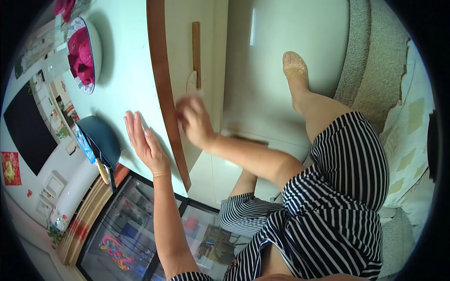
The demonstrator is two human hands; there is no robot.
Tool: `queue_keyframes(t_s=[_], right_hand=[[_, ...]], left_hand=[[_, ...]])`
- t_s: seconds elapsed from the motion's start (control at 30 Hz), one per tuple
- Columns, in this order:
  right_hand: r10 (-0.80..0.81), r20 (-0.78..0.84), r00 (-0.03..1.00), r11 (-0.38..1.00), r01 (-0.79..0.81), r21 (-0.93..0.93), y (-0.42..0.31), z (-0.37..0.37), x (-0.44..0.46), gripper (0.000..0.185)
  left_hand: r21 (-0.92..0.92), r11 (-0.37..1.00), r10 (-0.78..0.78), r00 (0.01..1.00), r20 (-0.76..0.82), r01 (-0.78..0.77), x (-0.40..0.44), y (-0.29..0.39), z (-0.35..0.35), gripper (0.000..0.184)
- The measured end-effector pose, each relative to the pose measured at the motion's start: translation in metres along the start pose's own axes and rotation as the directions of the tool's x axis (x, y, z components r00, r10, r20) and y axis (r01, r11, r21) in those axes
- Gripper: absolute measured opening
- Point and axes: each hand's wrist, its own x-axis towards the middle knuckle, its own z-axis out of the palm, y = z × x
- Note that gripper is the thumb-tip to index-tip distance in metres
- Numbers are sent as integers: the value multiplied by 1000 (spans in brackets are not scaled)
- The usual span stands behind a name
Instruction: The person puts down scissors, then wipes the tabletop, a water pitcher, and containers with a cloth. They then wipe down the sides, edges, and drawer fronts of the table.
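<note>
My left hand (146,146) is over the white tabletop (123,89) near its edge, fingers stretched out and close together, with nothing in it. Whether it touches the surface is hard to tell. My right hand (194,122) is beside the table's brown edge (161,61), in front of a pale drawer front. Motion blurs its fingers, so I cannot see if they hold anything. Close by is a long wooden handle (196,54) on the drawer front. On the tabletop stand a patterned bowl (96,51) with bright pink pieces and a dark teal container (105,136).
Long-handled items (103,171) and a blue packet (84,143) lie by the teal container. A clear plastic container (55,64) is beyond the bowl. A dark television (30,124) is farther off. Glass doors (122,234) are below, and a grey sofa (375,61) is to the right.
</note>
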Motion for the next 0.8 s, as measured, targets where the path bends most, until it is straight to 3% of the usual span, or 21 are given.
queue_keyframes(t_s=[0.07,0.13,0.17,0.23,0.3,0.37,0.47,0.5,0.53,0.57,0.6,0.63,0.7,0.77,0.8], right_hand=[[-94,46,995,996,93,17,2,0,-4,7],[146,2,989,948,-141,285,16,13,30,5],[280,-17,960,860,-243,448,24,20,52,6],[-32,-238,971,999,35,11,25,14,152,10],[-218,-429,877,970,148,-191,57,21,239,16],[115,-324,939,992,-93,82,67,8,295,13],[156,-301,941,980,-110,166,72,10,294,15],[185,-318,930,975,-133,177,72,15,275,8],[213,-337,917,970,-156,189,69,21,242,16],[54,-312,949,994,-20,110,58,19,206,20],[201,-268,942,944,-113,311,38,21,174,24],[50,-268,962,989,-11,146,35,20,153,26],[297,-173,939,807,-150,571,22,20,162,23],[28,-336,941,958,71,279,32,30,214,22],[-169,-360,918,979,197,43,28,23,245,20]], left_hand=[[-6,1000,4,1000,2,-4,1,2,-1,45],[-4,1000,-28,1000,7,28,0,1,0,45],[-10,1000,-24,1000,2,24,0,1,0,45],[-7,1000,-8,1000,4,8,-1,0,0,45],[-9,1000,1,1000,7,-1,1,1,0,44],[-3,1000,-8,1000,3,8,1,0,0,44],[-8,1000,-30,1000,8,30,0,1,-1,44],[-8,999,-32,999,0,32,0,1,0,44],[-11,999,-34,999,5,34,1,1,0,44],[-12,999,-35,999,16,35,1,1,-1,45],[-12,999,-33,999,15,33,1,0,-2,45],[-14,999,-38,999,13,38,0,-1,-1,45],[-17,999,-47,999,15,47,0,1,-1,45],[-13,999,-42,999,14,42,0,0,-1,45],[-16,999,-35,999,6,35,0,-2,1,45]])
